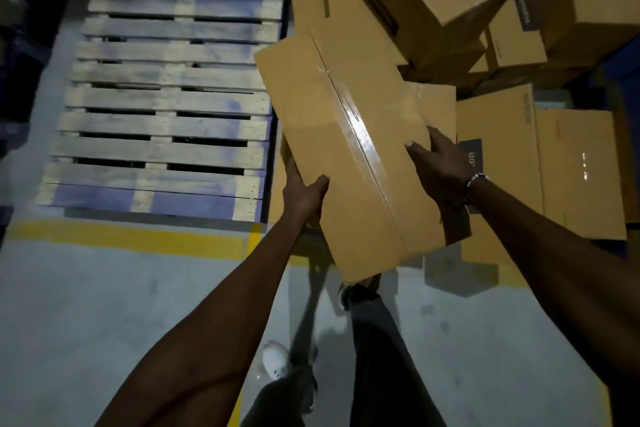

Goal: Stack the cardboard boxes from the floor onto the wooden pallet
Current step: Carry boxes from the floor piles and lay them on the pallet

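Note:
I hold a long taped cardboard box (349,146) tilted in the air, just right of the wooden pallet (162,104). My left hand (303,192) grips its near left edge, thumb on top. My right hand (440,163), a beaded bracelet at the wrist, clasps its right side. The pallet lies flat on the floor at the left, its slats bare, with blue paint patches. A heap of more cardboard boxes (450,0) fills the upper right.
Flat-lying boxes (581,170) sit on the floor at the right, behind my right arm. A yellow floor line (131,236) runs along the pallet's near edge. My legs and a white shoe (275,360) stand on grey concrete below the box. Dark shelving borders the left.

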`<state>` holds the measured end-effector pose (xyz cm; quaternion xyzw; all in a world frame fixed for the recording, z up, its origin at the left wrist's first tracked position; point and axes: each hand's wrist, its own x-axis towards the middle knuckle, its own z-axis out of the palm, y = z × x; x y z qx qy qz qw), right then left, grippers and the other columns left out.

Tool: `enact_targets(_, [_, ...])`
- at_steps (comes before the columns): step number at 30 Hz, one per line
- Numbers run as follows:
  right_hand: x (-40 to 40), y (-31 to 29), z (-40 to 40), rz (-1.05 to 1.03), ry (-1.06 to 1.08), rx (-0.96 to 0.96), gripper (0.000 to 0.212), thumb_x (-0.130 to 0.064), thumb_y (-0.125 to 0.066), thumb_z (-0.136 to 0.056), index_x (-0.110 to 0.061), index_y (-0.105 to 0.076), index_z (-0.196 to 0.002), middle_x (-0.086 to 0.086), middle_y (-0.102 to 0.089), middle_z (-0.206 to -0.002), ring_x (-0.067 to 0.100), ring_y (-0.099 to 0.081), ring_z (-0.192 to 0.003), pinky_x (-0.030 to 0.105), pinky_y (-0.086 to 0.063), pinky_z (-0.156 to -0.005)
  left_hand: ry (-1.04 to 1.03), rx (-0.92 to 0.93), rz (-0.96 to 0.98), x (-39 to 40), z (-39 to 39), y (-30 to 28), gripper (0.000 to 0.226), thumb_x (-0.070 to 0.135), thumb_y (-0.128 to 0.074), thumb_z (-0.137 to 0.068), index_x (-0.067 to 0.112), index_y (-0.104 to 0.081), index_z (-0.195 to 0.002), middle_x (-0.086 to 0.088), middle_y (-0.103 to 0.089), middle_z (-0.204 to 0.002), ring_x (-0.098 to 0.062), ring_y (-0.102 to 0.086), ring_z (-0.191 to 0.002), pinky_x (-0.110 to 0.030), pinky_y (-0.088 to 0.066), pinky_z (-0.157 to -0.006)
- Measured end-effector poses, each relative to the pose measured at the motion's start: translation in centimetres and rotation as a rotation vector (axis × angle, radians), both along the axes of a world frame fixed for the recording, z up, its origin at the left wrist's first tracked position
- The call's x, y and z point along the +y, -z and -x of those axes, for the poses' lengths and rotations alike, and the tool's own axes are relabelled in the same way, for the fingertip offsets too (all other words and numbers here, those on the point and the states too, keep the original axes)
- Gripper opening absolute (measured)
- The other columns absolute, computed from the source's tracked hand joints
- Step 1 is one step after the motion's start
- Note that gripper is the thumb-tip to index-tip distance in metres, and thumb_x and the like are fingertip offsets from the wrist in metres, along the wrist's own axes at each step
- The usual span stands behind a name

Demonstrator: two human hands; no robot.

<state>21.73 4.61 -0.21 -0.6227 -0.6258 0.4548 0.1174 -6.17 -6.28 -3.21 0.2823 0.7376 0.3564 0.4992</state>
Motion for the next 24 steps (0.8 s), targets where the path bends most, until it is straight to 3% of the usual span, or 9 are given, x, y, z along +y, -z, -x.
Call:
enact_targets(4, [-7.1, -4.3, 6.2, -0.061, 0.014, 0.021, 0.057, -0.038, -0.055, -0.105, -0.016, -0.037, -0.155, -0.004, -0.054, -0.135, 0.017, -0.052, -0.118, 0.025, -0.041, -0.089, -0.054, 0.019, -0.107, -6.9, 6.3, -5.4, 0.081, 0.026, -0.077, -0.094, 0.024, -0.031, -0.160, -0.005, -0.056, -0.147, -0.022, -0.060, -0.124, -0.043, -0.052, -0.105])
enact_targets(8, [-14.5, -8.0, 12.8, -0.072, 0.026, 0.118, 0.056, -0.044, -0.058, -0.102, -0.019, -0.043, -0.150, 0.003, -0.061, -0.137, 0.024, -0.059, -0.122, 0.034, -0.048, -0.094, -0.113, 0.056, -0.177, -14.3, 13.3, -10.4, 0.076, 0.032, -0.082, -0.090, 0.023, -0.039, -0.151, -0.003, -0.059, -0.138, -0.021, -0.060, -0.120, -0.039, -0.054, -0.100])
enact_targets(10, [-17.8, -9.8, 16.3, -0.061, 0.017, 0.163, 0.062, -0.053, -0.059, -0.099, -0.020, -0.045, -0.150, 0.003, -0.061, -0.140, 0.025, -0.059, -0.125, 0.037, -0.048, -0.099, -0.148, 0.076, -0.196, -17.9, 16.7, -12.6, 0.072, 0.035, -0.085, -0.087, 0.023, -0.043, -0.145, 0.000, -0.059, -0.135, -0.019, -0.059, -0.120, -0.042, -0.053, -0.104])
enact_targets(13, [-21.5, -11.8, 20.7, -0.030, -0.006, 0.164, 0.092, -0.083, -0.058, -0.081, -0.029, -0.040, -0.154, 0.000, -0.055, -0.148, 0.024, -0.054, -0.133, 0.048, -0.046, -0.109, -0.207, 0.084, -0.197, -23.1, 21.4, -15.3, 0.068, 0.049, -0.087, -0.081, 0.030, -0.048, -0.134, 0.002, -0.060, -0.137, -0.019, -0.059, -0.124, -0.048, -0.052, -0.106])
enact_targets(14, [-22.5, -12.4, 22.2, -0.026, -0.020, 0.192, 0.089, -0.081, -0.059, -0.082, -0.030, -0.041, -0.153, -0.004, -0.057, -0.146, 0.021, -0.054, -0.131, 0.045, -0.048, -0.106, -0.224, 0.081, -0.193, -24.5, 22.7, -16.0, 0.071, 0.056, -0.086, -0.075, 0.033, -0.049, -0.131, 0.002, -0.060, -0.138, -0.020, -0.060, -0.125, -0.050, -0.053, -0.105])
enact_targets(17, [-25.2, -14.7, 26.3, -0.044, -0.074, 0.245, 0.057, -0.049, -0.062, -0.099, -0.024, -0.047, -0.148, -0.012, -0.060, -0.129, 0.010, -0.056, -0.115, 0.019, -0.043, -0.082, -0.270, 0.057, -0.204, -27.5, 26.3, -17.1, 0.073, 0.060, -0.085, -0.071, 0.035, -0.049, -0.130, 0.000, -0.061, -0.139, -0.021, -0.061, -0.126, -0.053, -0.054, -0.104])
enact_targets(21, [-26.0, -15.5, 30.6, -0.023, -0.080, 0.272, 0.055, -0.044, -0.064, -0.099, -0.025, -0.048, -0.148, -0.012, -0.062, -0.128, 0.013, -0.058, -0.116, 0.018, -0.043, -0.078, -0.287, 0.060, -0.215, -28.5, 30.0, -17.9, 0.060, 0.044, -0.083, -0.087, 0.032, -0.047, -0.134, 0.000, -0.060, -0.139, -0.020, -0.061, -0.127, -0.052, -0.053, -0.106])
enact_targets(24, [-24.6, -15.7, 33.3, -0.018, -0.081, 0.294, 0.053, -0.043, -0.064, -0.099, -0.027, -0.048, -0.147, -0.012, -0.062, -0.124, 0.012, -0.060, -0.112, 0.017, -0.045, -0.080, -0.302, 0.066, -0.194, -26.8, 32.8, -17.7, 0.068, 0.058, -0.084, -0.078, 0.037, -0.048, -0.132, 0.002, -0.062, -0.137, -0.019, -0.063, -0.125, -0.053, -0.055, -0.104])
